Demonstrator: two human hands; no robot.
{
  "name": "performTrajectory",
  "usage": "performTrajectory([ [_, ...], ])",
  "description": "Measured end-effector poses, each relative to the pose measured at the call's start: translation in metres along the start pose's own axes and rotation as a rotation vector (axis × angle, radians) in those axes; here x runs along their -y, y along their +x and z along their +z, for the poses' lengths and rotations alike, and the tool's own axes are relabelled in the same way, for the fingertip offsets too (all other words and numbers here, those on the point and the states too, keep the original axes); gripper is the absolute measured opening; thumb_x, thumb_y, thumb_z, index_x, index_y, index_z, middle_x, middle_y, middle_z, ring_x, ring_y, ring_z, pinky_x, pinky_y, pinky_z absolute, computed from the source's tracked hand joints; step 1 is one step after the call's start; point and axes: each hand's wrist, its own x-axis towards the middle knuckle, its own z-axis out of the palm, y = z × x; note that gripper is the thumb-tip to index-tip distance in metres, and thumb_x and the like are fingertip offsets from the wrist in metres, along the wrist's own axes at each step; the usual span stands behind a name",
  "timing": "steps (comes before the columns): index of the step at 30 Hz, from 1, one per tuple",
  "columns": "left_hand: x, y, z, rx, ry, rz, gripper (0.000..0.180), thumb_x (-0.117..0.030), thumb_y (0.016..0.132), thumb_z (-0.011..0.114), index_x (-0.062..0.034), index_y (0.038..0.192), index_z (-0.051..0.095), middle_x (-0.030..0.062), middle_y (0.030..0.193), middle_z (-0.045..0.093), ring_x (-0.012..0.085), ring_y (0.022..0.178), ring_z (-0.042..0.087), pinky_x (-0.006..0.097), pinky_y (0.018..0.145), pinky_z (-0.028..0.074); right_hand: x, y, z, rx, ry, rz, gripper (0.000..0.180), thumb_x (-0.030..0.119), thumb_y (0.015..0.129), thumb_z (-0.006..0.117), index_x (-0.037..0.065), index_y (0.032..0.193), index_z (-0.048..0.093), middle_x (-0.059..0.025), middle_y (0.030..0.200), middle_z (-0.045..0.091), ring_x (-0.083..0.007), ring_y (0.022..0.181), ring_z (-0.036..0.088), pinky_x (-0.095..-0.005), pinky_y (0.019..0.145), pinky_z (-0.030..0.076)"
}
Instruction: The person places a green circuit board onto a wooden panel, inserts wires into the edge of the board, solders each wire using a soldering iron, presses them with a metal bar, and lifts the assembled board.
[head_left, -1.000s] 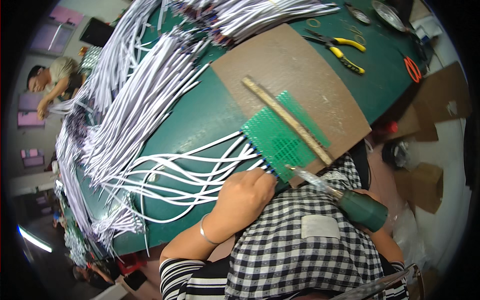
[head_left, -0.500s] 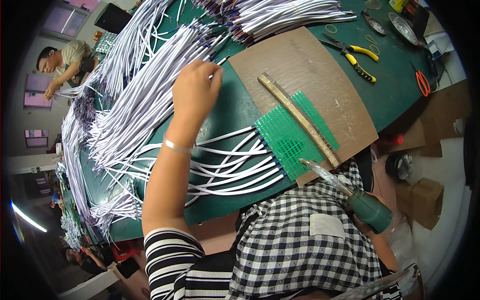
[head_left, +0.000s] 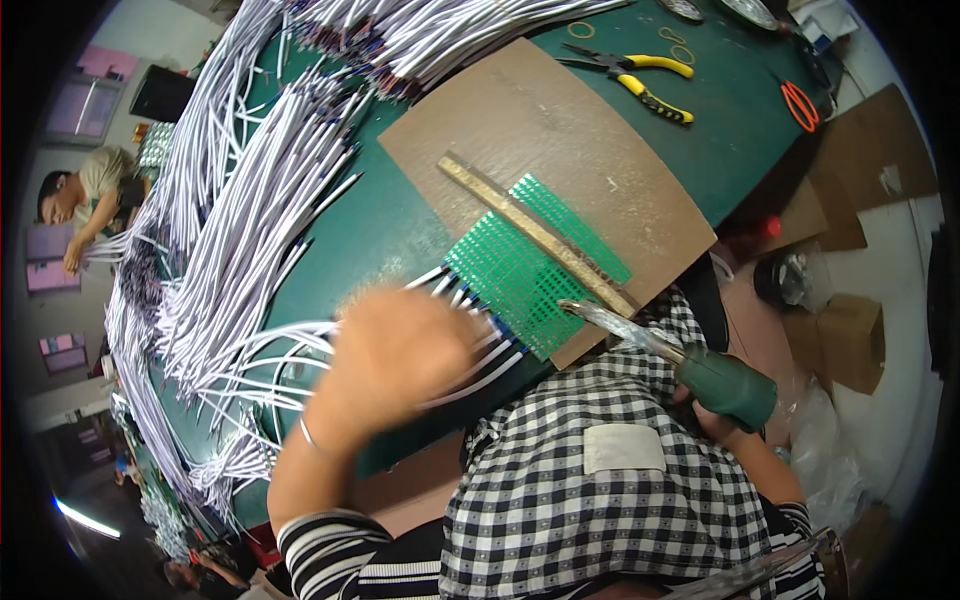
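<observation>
My left hand, smeared by motion, hovers over the white cables beside the circuit board's near-left edge. Its fingers cannot be made out, nor whether a cable is in them. Several cable ends with blue-and-dark tips meet that edge of the green perforated circuit board. A narrow wooden strip lies across the board, which rests on a brown sheet. My right hand is closed around the green handle of a soldering iron. The iron's metal tip is over or touching the board's lower corner.
Large bundles of white cables cover the left and back of the green table. Yellow-handled pliers and orange-handled scissors lie at the far right. Another person handles cables at the far left. Cardboard boxes stand right of the table.
My left hand has come down from the cable bundle toward me, to the cables at the board's edge. The whole view has shifted somewhat. My right hand still holds the soldering iron at the board.
</observation>
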Motion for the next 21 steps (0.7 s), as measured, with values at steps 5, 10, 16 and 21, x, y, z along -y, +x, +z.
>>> performTrajectory([
  [5, -0.072, -0.012, 0.028, 0.062, -0.372, -0.205, 0.014, -0.009, 0.072, 0.071, -0.0098, 0.079, 0.059, 0.0049, 0.071, 0.055, 0.0213, 0.054, 0.054, 0.031, 0.045, 0.042, 0.006, 0.006, -0.002, -0.047, -0.022, -0.142, 0.022, 0.009, 0.075, 0.070, 0.000, 0.094, 0.066, -0.0083, 0.083, 0.068, -0.0188, 0.071, 0.066, -0.0289, 0.067, 0.055],
  [10, -0.081, -0.018, 0.051, -0.111, -0.340, -0.498, 0.020, -0.006, 0.070, 0.073, -0.0088, 0.087, 0.063, 0.0057, 0.070, 0.053, 0.0215, 0.053, 0.054, 0.033, 0.047, 0.043, 0.022, 0.009, -0.013, 0.052, 0.442, 0.103, 0.029, 0.015, 0.079, 0.069, -0.003, 0.101, 0.063, -0.0091, 0.089, 0.069, -0.0170, 0.076, 0.068, -0.0259, 0.070, 0.056],
  [16, -0.083, -0.014, 0.046, -0.021, -0.183, -0.495, 0.032, -0.009, 0.070, 0.070, -0.0108, 0.101, 0.066, 0.0030, 0.067, 0.046, 0.0183, 0.051, 0.048, 0.031, 0.045, 0.039, 0.014, -0.006, -0.011, 0.157, 0.532, 0.198, 0.030, 0.018, 0.092, 0.053, -0.006, 0.109, 0.061, -0.0163, 0.101, 0.068, -0.0212, 0.082, 0.069, -0.0264, 0.071, 0.058],
  [21, -0.083, -0.017, 0.047, -0.026, -0.203, -0.491, 0.031, -0.008, 0.070, 0.069, -0.0097, 0.102, 0.066, 0.0029, 0.067, 0.045, 0.0183, 0.052, 0.049, 0.031, 0.046, 0.040, 0.022, -0.001, -0.017, 0.183, 0.651, 0.339, 0.027, 0.012, 0.092, 0.051, -0.008, 0.109, 0.060, -0.0173, 0.100, 0.068, -0.0212, 0.081, 0.070, -0.0266, 0.071, 0.058],
])
